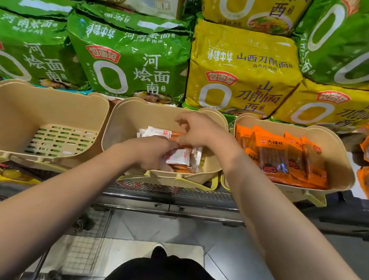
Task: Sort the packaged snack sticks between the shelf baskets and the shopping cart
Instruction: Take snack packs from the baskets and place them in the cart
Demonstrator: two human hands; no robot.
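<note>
Evidently both hands, left hand [152, 151] and right hand [196, 130], gripped white-and-orange snack stick packets [181, 156] in the beige plastic middle basket [133, 116] (twelve o'clock); lifting small bunches seemed wisest.

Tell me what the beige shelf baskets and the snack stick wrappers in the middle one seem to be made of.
The beige baskets look like moulded plastic with a matte finish: smooth rounded walls and a slotted floor. The snack stick wrappers in the middle basket, where both hands work, appear to be thin glossy plastic film, white-printed and crinkled, though paper layers can't be ruled out.
</note>
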